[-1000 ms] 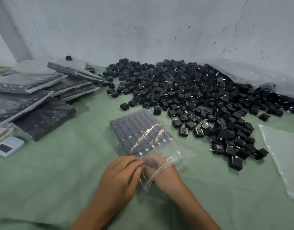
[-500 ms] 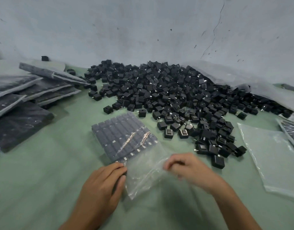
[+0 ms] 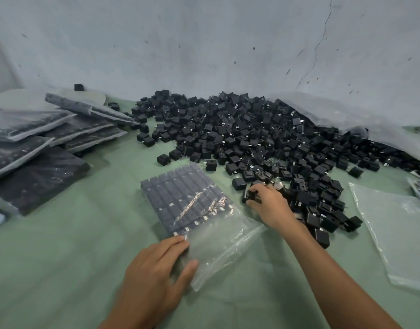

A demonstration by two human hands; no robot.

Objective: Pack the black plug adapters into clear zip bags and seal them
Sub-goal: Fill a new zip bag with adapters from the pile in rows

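Observation:
A clear zip bag [image 3: 218, 243] lies on the green cloth in front of me, its far part filled with neat rows of black plug adapters [image 3: 180, 198]. My left hand [image 3: 156, 269] holds the bag's near left edge, fingers on top and thumb against the open end. My right hand [image 3: 268, 203] has reached to the near edge of the big heap of loose black adapters [image 3: 251, 136] and pinches one adapter [image 3: 248, 195] between thumb and fingers.
Filled bags [image 3: 50, 138] are stacked at the left. An empty clear bag [image 3: 394, 233] lies flat at the right, with crumpled plastic [image 3: 346, 115] behind the heap. A grey wall closes the back. Green cloth [image 3: 61, 257] covers the surface.
My right hand let go of the bag's mouth and moved forward and right to the heap, where it took hold of an adapter. My left hand stayed on the bag.

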